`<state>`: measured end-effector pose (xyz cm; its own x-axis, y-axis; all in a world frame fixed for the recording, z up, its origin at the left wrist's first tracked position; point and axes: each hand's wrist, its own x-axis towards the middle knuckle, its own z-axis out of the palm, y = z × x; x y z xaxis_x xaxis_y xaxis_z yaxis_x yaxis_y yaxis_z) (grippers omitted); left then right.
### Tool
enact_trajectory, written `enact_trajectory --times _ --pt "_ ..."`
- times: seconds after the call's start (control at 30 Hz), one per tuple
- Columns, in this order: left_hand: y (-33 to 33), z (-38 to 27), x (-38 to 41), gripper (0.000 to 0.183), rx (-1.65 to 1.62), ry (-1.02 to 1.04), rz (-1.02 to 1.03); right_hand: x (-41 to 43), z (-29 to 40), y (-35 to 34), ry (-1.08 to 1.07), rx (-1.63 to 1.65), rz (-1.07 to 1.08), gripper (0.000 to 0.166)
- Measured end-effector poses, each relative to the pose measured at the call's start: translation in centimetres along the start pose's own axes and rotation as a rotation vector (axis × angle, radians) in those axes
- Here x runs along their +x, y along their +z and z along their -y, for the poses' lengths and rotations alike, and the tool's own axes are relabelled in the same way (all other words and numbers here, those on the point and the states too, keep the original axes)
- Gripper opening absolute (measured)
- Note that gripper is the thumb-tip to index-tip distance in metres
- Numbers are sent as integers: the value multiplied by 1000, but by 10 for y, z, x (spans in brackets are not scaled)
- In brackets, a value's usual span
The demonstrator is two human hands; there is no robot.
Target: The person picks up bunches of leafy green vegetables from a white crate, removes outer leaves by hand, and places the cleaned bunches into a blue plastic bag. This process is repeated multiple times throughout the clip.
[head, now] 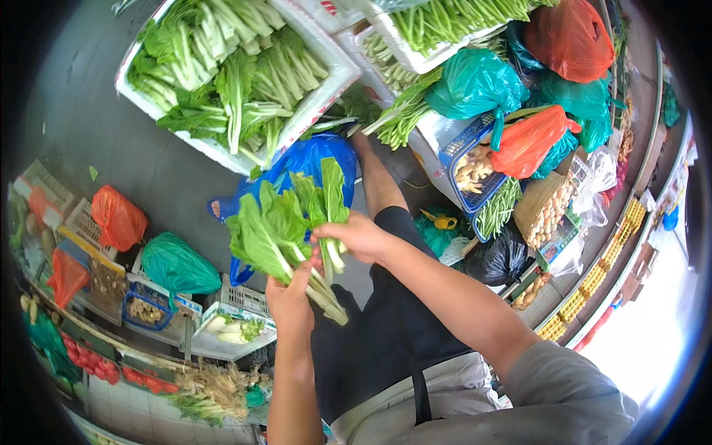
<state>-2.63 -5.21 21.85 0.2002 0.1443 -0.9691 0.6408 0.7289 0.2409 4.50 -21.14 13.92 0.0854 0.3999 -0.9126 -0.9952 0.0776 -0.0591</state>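
My left hand (pixel 290 300) is closed around the pale stalks of a leafy green vegetable (pixel 258 231), its leaves pointing away from me. Close beside it, my right hand (pixel 359 236) grips a smaller leafy green (pixel 332 192), whose stalk ends hang below the fingers. The two hands nearly meet, and leaves hide part of the fingers. Beyond and below them is a blue plastic bag (pixel 328 153), partly covered by the greens. A white foam box (pixel 339 83) full of similar pale-stalked greens (pixel 239 83) lies farther ahead.
At right are green beans (pixel 461 22), a blue basket of ginger (pixel 473 167), a basket of eggs (pixel 548 214) and tied bags (pixel 475 83). On the left, a green bag (pixel 181 264), a red bag (pixel 118 217) and a foam box of white radishes (pixel 231 334) line the stall.
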Motion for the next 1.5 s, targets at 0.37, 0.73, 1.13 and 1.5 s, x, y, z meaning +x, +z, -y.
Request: enact_trajectory --times 0.37,0.73,1.13,1.5 --pt "4 -43 2 32 -7 51 -134 155 67 -104 -137 252 -488 34" --pt "8 -27 -3 44 -160 32 56 80 36 -35 -321 -396 -471 47" --pt "-30 -7 2 46 -43 180 67 -44 34 50 -303 -649 133 30" --pt "-28 -3 -1 31 90 371 38 -21 -1 43 -339 -436 189 32"
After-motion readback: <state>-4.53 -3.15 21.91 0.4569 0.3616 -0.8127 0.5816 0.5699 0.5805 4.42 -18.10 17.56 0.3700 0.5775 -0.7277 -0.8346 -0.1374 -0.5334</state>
